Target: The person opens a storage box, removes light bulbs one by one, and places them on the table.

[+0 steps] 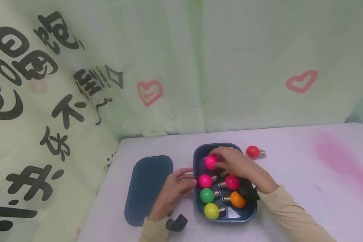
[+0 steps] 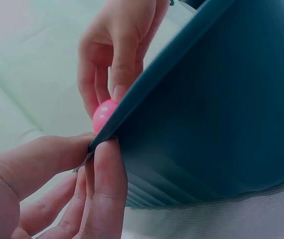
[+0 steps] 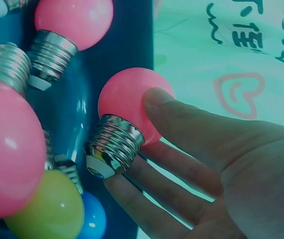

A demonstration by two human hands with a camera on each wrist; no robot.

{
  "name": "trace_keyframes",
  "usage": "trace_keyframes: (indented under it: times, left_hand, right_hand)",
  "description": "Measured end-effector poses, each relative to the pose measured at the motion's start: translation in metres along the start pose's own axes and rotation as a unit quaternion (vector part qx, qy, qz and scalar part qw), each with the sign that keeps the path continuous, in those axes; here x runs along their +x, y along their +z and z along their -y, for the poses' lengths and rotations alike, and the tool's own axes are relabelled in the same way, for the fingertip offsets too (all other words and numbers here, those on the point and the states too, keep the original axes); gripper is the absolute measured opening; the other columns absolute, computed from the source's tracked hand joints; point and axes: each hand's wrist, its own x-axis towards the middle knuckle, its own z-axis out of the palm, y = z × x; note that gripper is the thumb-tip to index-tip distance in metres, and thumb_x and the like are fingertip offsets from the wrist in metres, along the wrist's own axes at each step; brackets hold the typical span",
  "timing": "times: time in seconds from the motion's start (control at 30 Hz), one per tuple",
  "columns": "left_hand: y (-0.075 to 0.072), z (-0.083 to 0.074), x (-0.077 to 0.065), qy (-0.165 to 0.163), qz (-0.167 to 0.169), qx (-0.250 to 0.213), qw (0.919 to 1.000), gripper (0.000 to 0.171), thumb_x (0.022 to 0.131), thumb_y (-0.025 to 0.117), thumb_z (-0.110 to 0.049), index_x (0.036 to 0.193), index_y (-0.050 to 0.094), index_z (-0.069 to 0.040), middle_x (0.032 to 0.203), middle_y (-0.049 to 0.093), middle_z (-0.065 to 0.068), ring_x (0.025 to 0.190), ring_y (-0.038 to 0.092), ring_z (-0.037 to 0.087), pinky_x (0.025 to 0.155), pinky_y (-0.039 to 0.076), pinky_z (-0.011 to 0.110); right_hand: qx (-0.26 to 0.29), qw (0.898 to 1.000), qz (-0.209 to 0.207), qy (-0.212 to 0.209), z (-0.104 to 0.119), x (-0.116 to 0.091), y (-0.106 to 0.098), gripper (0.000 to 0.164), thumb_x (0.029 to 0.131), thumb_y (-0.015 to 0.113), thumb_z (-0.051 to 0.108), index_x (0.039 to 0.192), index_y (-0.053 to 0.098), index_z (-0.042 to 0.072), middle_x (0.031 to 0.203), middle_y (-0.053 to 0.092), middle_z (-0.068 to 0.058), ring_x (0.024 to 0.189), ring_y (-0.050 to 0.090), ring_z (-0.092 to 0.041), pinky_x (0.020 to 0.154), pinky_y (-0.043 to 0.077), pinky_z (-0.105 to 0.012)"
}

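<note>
In the head view my right hand [image 1: 234,162] holds a pink light bulb [image 1: 210,162] over the far part of a dark blue bin [image 1: 224,220]. The right wrist view shows the thumb and fingers pinching its round glass [image 3: 127,92], with the metal screw base free. My left hand [image 1: 176,185] is at the bin's left side; in the left wrist view its thumb and fingers pinch the rim [image 2: 147,84]. Inside the bin lie a pink bulb [image 1: 205,181], a deep pink bulb [image 1: 232,182], a green bulb [image 1: 207,195], a yellow bulb [image 1: 211,211] and an orange bulb [image 1: 237,199].
A red bulb [image 1: 253,152] lies on the white table [image 1: 290,161], right of the bin. A flat blue lid [image 1: 149,181] lies to the left, partly behind the left forearm. Behind the table hangs a pale green curtain [image 1: 245,60] with drawn hearts and writing.
</note>
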Motion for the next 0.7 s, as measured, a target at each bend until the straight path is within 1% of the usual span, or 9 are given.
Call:
trace_keyframes:
  times: [0.03,0.3,0.47,0.57,0.7]
  left_hand:
    - [0.001,-0.001,0.000,0.004,0.001,0.002,1.0000,0.049,0.085,0.078,-0.022,0.131,0.062,-0.011,0.113,0.070,0.011,0.094,0.070,0.020,0.079,0.060,0.034]
    - [0.002,-0.002,0.000,0.002,-0.003,0.004,1.0000,0.049,0.085,0.078,-0.020,0.131,0.062,-0.010,0.112,0.070,0.011,0.092,0.070,0.019,0.079,0.060,0.033]
    - [0.002,-0.001,-0.001,0.003,-0.003,0.003,1.0000,0.050,0.085,0.078,-0.020,0.131,0.062,-0.011,0.113,0.070,0.011,0.093,0.069,0.019,0.078,0.060,0.033]
    - [0.002,-0.001,-0.001,0.009,-0.001,0.000,1.0000,0.050,0.084,0.078,-0.020,0.131,0.062,-0.011,0.113,0.069,0.011,0.093,0.069,0.019,0.078,0.060,0.033]
    - [0.003,-0.003,-0.002,0.012,0.002,-0.001,0.9999,0.050,0.085,0.078,-0.019,0.132,0.061,-0.010,0.114,0.069,0.013,0.092,0.069,0.018,0.079,0.060,0.034]
  right_hand:
    - [-0.001,1.000,-0.003,-0.005,-0.001,-0.001,-0.002,0.042,0.086,0.077,0.013,0.124,0.063,0.005,0.118,0.067,-0.012,0.109,0.064,-0.031,0.088,0.058,-0.045]
    - [0.001,1.000,-0.008,-0.018,-0.007,-0.007,-0.012,0.039,0.085,0.077,0.010,0.122,0.065,0.003,0.114,0.069,-0.011,0.108,0.064,-0.032,0.089,0.057,-0.045]
    - [0.007,0.999,-0.017,-0.033,-0.010,-0.015,-0.020,0.038,0.085,0.077,0.008,0.120,0.065,0.001,0.112,0.069,-0.012,0.103,0.066,-0.031,0.087,0.058,-0.046]
    - [0.008,0.999,-0.023,-0.037,-0.012,-0.019,-0.025,0.036,0.086,0.076,0.007,0.120,0.065,0.001,0.112,0.069,-0.013,0.100,0.067,-0.030,0.086,0.058,-0.045]
    - [0.001,0.999,-0.027,-0.029,-0.016,-0.024,-0.030,0.036,0.086,0.076,0.008,0.120,0.065,0.002,0.112,0.069,-0.012,0.097,0.068,-0.027,0.084,0.059,-0.042]
